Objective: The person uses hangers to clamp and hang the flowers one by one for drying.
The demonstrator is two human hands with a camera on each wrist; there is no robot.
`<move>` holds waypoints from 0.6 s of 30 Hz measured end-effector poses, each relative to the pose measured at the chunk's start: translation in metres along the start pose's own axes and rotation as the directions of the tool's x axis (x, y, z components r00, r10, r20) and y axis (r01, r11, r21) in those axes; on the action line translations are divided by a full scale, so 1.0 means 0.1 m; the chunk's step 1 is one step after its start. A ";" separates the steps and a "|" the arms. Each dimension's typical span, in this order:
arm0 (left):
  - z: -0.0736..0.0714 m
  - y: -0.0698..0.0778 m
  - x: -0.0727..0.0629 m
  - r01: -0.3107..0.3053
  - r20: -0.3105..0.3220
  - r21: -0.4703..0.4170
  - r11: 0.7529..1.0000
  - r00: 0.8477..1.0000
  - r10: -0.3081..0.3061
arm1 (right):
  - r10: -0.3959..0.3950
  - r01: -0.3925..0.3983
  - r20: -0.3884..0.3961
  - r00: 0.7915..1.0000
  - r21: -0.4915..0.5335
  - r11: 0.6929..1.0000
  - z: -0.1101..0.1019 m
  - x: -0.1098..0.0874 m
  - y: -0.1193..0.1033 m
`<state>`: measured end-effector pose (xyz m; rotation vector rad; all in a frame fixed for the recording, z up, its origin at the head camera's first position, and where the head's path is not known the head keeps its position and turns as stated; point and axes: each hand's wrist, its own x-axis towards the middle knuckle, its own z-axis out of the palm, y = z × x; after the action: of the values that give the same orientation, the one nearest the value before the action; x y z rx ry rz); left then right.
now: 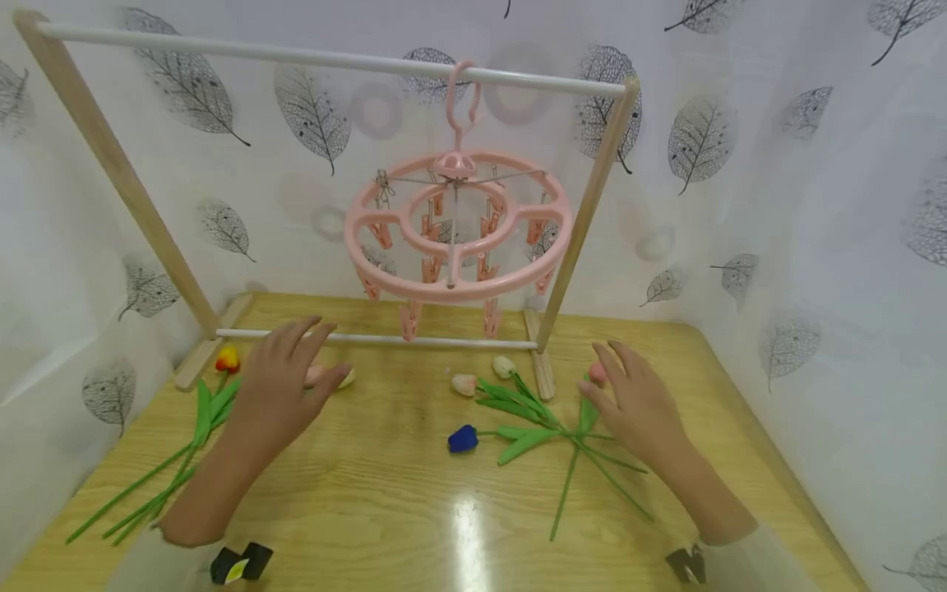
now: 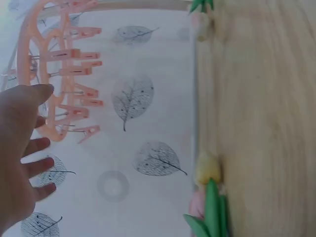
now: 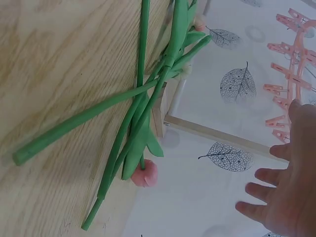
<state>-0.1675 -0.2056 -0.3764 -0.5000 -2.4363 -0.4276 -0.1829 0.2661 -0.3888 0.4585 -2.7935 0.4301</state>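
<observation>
Pink clip hanger (image 1: pixel 484 242): hung by its hook (image 1: pixel 450 103) from the white rail (image 1: pixel 318 57) of the wooden rack (image 1: pixel 122 181), right of the rail's middle, well clear of the table (image 1: pixel 370 501).

Status: hanging looks done, judging by the hook seated over the rail. Clips (image 1: pixel 410 321): no flower in any that can be made out. Left tulip bunch (image 1: pixel 203 419) and right tulip bunch (image 1: pixel 510 404): loose on the table. Judged as remaining: everything between clips and tulips, apparently not begun.

Orientation: hook-to-clips axis near upright, hook up, clips down, hook tip on the right. Ring (image 1: pixel 414 285) roughly level, wide axis left-right, about along the rail. Round or oval: can't tell at this angle. Left bunch: heads toward the lower white bar (image 1: pixel 414 339), stems to the near side. Right bunch crossed: blue tulip (image 1: pixel 463 439) head-left, white tulip (image 1: pixel 504 367) head toward the rack, pink tulip (image 3: pixel 144 174) partly behind the right hand (image 1: pixel 635 403) in head view.

Fingers: right hand raised, relaxed and lightly bent, wide gap to thumb, nothing gripped. Left hand (image 1: pixel 279 378) much the same, loosely spread, thumb well apart, nothing held. Both below the ring and out to either side; no contact visible with hanger or tulips.
</observation>
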 end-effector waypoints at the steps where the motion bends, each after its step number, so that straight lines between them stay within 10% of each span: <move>1: -0.02 0.02 0.03 -0.033 -0.060 -0.031 0.999 0.998 0.031 | 0.009 -0.009 0.008 1.000 0.027 1.000 -0.01 -0.01 -0.01; 11: -0.16 0.27 0.49 -0.318 -0.369 -0.208 0.925 0.901 0.227 | 0.055 -0.073 0.110 0.992 0.168 0.983 -0.11 -0.25 -0.02; 18: -0.14 0.38 0.74 -0.359 -0.388 -0.313 0.879 0.893 0.227 | 0.080 -0.111 0.165 0.983 0.187 0.976 -0.11 -0.40 -0.04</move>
<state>-0.1985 -0.1601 -0.3132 -0.8750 -1.9024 -0.7868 -0.1424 0.2770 -0.3905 0.4162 -2.9477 0.7260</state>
